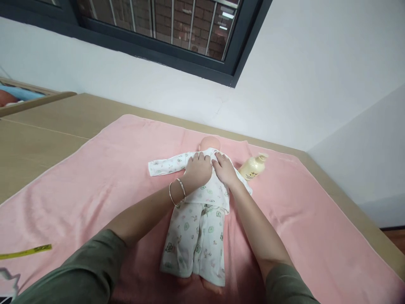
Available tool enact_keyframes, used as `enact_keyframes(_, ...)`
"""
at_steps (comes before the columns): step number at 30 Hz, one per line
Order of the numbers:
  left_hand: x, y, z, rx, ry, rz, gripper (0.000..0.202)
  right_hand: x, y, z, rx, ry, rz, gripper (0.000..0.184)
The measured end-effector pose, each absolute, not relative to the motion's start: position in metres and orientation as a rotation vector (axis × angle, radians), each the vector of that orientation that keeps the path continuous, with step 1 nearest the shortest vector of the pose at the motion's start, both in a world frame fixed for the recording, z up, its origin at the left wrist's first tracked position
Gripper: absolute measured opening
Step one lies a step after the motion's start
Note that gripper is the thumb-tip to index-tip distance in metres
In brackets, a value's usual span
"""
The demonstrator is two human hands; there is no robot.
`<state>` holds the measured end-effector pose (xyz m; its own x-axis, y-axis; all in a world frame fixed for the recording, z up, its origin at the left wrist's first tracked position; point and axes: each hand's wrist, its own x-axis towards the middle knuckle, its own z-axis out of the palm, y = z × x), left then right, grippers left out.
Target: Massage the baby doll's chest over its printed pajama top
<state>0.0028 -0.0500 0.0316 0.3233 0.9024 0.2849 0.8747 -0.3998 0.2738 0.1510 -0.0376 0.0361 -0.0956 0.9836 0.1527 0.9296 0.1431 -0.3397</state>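
A baby doll lies on a pink blanket (126, 152), dressed in a white patterned top (205, 194) and matching trousers (183, 240). Its bald head (209, 142) points away from me, and no face shows. My left hand (198, 171), with two bangles at the wrist, rests on the upper left part of the top, fingers laid on the cloth. On the other side, my right hand (224, 168) lies flat near the doll's shoulder. Neither hand visibly grips anything. One sleeve (166, 166) stretches out to the left; my right forearm partly covers the other.
A cream pump bottle (253, 166) lies tilted right of the doll. At lower left are a yellow strip (25, 252) and a partly seen white object (8, 283). Beyond the wooden surface (41, 131) rises a white wall (284, 84) with a dark-framed window (158, 48).
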Motion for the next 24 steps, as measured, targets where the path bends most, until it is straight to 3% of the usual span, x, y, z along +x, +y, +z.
enact_keyframes(9, -0.024, -0.011, 0.038, 2.288, 1.483, 0.627, 0.027, 0.110, -0.078, 0.038, -1.836, -2.165, -0.020, 0.051)
enact_keyframes(20, 0.008, -0.062, 0.044, 2.523, 1.740, 0.497, 0.044, 0.149, -0.041, 0.037, -1.627, -1.991, 0.244, 0.037)
enact_keyframes(24, 0.005, -0.058, 0.048, 2.548, 1.660, 0.460, 0.038, 0.144, -0.044, 0.033, -1.661, -2.024, 0.157, 0.042)
